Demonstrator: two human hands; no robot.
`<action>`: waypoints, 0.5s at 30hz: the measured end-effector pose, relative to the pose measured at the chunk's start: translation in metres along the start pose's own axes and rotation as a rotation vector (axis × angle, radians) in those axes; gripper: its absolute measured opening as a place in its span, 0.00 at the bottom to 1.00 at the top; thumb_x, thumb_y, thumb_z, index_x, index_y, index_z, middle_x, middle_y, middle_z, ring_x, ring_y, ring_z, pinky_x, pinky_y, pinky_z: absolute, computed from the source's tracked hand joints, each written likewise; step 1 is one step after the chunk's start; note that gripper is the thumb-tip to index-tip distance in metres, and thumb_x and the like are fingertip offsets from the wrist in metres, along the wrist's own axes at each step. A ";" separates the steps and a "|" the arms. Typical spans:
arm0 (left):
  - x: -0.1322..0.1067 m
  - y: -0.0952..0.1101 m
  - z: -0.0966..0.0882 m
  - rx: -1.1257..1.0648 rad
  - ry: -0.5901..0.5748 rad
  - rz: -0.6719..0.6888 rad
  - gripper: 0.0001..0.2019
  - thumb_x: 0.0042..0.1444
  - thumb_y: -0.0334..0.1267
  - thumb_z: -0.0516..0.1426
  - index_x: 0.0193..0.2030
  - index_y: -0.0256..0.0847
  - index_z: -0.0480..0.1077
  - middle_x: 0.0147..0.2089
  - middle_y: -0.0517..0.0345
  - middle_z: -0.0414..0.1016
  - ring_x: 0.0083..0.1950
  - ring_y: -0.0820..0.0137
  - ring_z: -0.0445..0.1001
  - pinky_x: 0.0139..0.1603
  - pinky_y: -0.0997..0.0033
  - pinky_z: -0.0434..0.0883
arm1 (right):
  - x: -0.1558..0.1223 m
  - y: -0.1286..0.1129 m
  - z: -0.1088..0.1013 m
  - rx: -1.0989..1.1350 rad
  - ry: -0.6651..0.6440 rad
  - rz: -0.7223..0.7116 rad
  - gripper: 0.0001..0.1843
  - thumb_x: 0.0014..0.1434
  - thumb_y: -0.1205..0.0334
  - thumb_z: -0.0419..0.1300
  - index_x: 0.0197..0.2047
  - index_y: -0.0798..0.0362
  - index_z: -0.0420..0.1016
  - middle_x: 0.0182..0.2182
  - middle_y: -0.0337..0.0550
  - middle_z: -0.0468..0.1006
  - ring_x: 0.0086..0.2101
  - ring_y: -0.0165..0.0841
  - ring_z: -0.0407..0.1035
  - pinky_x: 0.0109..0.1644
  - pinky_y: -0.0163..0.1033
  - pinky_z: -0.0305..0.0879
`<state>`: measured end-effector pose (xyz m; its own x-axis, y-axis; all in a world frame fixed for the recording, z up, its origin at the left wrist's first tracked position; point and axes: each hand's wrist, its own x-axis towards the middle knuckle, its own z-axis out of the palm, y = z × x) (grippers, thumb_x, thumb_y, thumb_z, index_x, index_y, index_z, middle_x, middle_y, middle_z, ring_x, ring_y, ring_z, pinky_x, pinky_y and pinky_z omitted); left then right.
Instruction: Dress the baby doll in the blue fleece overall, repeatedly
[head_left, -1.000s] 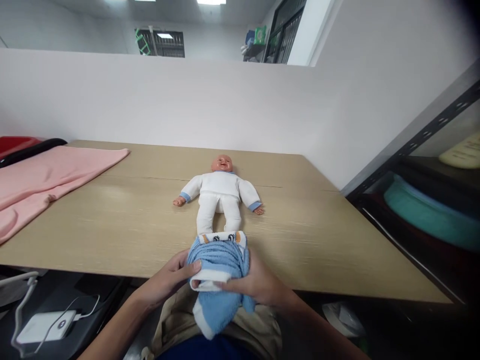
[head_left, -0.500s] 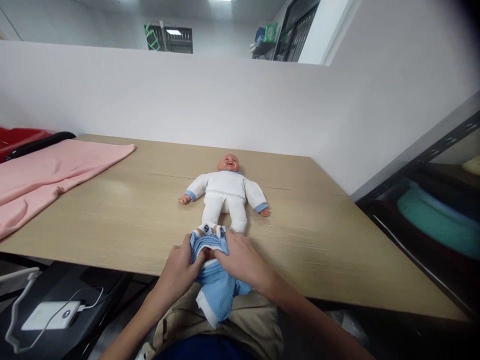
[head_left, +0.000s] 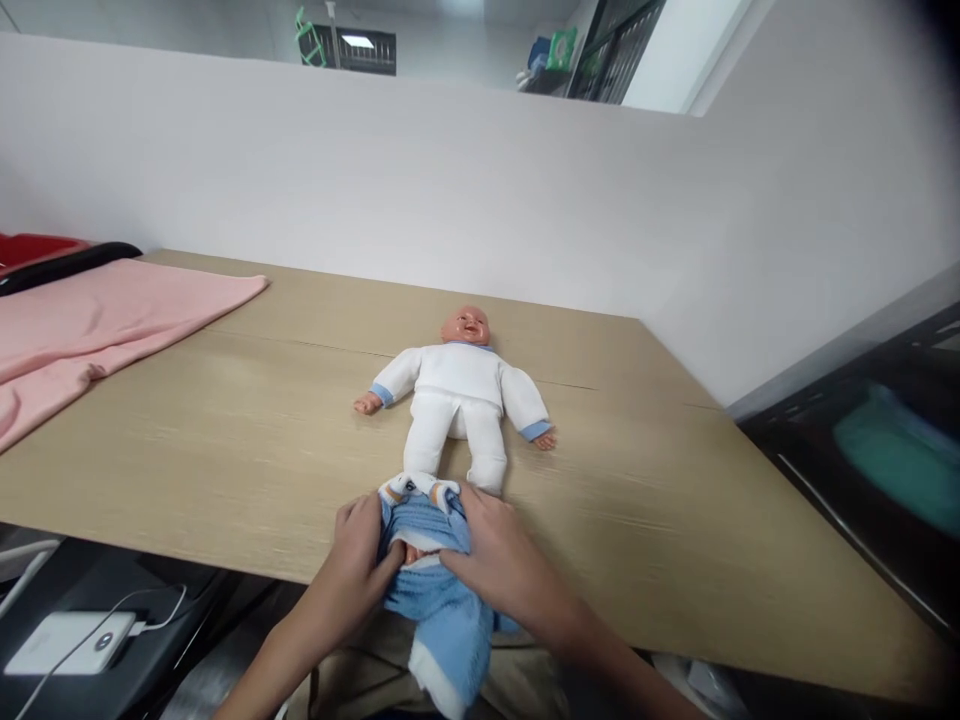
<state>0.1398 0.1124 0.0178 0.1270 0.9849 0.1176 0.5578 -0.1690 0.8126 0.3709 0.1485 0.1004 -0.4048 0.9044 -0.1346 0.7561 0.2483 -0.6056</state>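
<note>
A baby doll (head_left: 459,385) in a white outfit with blue cuffs lies on its back on the table, head toward the wall. Both my hands grip blue fleecy baby trousers (head_left: 450,625) with white edging, bunched up at the doll's feet. My left hand (head_left: 361,550) pinches the left side of the gathered cloth; my right hand (head_left: 499,550) pinches the other side. Between my thumbs, a bit of the doll's foot (head_left: 412,553) shows through the white-edged opening. The rest of the trousers hangs over the table's front edge, above my lap.
A pink cloth (head_left: 127,320) is spread on the wooden table (head_left: 262,430) at left, beside a red and black item (head_left: 67,260). A white power bank (head_left: 71,642) with a cable lies on a black seat below. A dark shelf with a teal basin (head_left: 900,450) stands at right.
The view has tilted down and shifted a little. My hands keep their grip on the trousers, and slightly more of the blue cloth shows hanging below them. The doll's pose looks the same.
</note>
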 end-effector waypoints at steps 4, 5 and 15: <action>-0.001 -0.007 -0.005 -0.219 -0.041 -0.022 0.27 0.71 0.47 0.61 0.73 0.43 0.70 0.70 0.38 0.78 0.72 0.42 0.73 0.75 0.38 0.68 | 0.004 0.007 -0.006 0.182 0.034 -0.021 0.24 0.53 0.73 0.69 0.53 0.48 0.74 0.49 0.47 0.86 0.52 0.49 0.81 0.55 0.47 0.71; 0.000 -0.009 -0.006 -0.257 -0.060 -0.023 0.28 0.73 0.47 0.61 0.76 0.43 0.67 0.73 0.38 0.76 0.75 0.43 0.71 0.78 0.38 0.66 | 0.005 0.008 -0.006 0.225 0.037 -0.034 0.24 0.53 0.73 0.69 0.52 0.48 0.75 0.48 0.45 0.86 0.51 0.48 0.81 0.55 0.46 0.71; 0.027 -0.008 -0.033 -0.244 -0.122 0.107 0.22 0.79 0.45 0.59 0.76 0.50 0.73 0.79 0.44 0.72 0.79 0.49 0.69 0.83 0.44 0.64 | 0.023 0.028 -0.023 0.246 0.019 -0.214 0.09 0.58 0.71 0.67 0.41 0.49 0.79 0.40 0.44 0.85 0.43 0.45 0.79 0.50 0.47 0.70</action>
<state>0.1113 0.1417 0.0331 0.2805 0.9477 0.1522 0.3242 -0.2428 0.9143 0.3949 0.1841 0.0986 -0.5296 0.8477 0.0292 0.5068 0.3439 -0.7905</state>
